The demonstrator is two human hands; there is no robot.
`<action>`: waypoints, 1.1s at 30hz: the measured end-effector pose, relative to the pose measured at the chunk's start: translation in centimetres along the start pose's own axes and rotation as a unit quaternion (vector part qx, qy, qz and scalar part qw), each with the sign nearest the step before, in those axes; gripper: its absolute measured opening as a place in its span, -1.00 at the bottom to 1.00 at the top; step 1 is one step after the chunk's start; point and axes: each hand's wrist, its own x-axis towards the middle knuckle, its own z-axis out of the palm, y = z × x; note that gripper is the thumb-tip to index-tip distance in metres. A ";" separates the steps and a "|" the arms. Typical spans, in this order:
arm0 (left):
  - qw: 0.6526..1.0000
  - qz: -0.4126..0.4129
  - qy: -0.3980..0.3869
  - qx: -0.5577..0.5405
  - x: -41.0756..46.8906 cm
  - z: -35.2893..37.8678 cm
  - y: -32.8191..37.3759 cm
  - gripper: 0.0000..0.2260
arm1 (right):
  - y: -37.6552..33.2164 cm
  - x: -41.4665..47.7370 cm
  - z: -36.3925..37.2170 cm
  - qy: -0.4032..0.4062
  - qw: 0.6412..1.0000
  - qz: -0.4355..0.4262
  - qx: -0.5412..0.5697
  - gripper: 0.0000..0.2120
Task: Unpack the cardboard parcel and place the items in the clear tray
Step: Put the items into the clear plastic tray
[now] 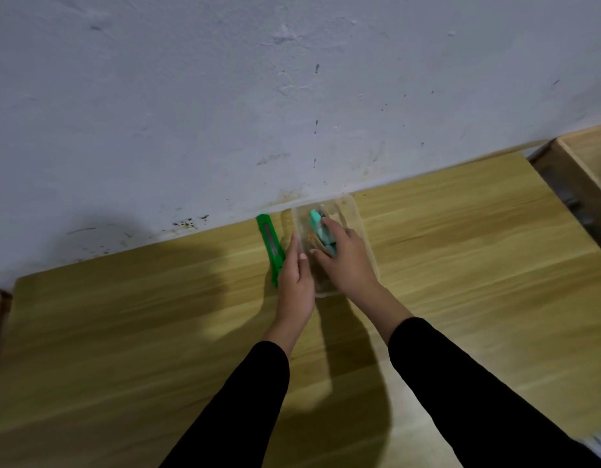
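Against the wall [225, 96], at the far edge of the table [123, 332], sits the tray [351, 211] — clear plastic, its long side running away from me. Both my arms reach forward in black sleeves [461, 383].

From the head view, my right hand [346, 258] is down inside the tray, fingers curled over a teal item [317, 224] that stands tilted with its top end pointing toward the wall. The fingers wrap its lower part; whether it rests on the tray floor I cannot tell, since the frame is blurred there. Something small and orange shows through the tray just left of that hand, too smeared to name.

My left hand [294, 275] is at the tray's left wall, thumb and fingers pressed flat against the near-left rim — loosely closed on the wall rather than clenched.

Just beside that hand, on the table, lies a green knife [270, 246], lengthwise toward the wall, its near end hidden under my knuckles. It is outside the tray, close to its left wall

At far right a wooden box [582, 163] stands well apart
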 end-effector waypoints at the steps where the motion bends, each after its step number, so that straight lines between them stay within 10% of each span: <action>1: 1.000 -0.003 -0.006 -0.005 0.0 -0.1 0.0 -0.59 | -0.1 0.1 0.1 0.008 1.000 0.008 0.013 -0.44; 33: 0.999 -0.019 -0.026 0.020 -0.4 -0.6 0.5 -0.58 | 0.0 -6.1 -1.8 0.097 0.991 -0.074 -0.048 -0.66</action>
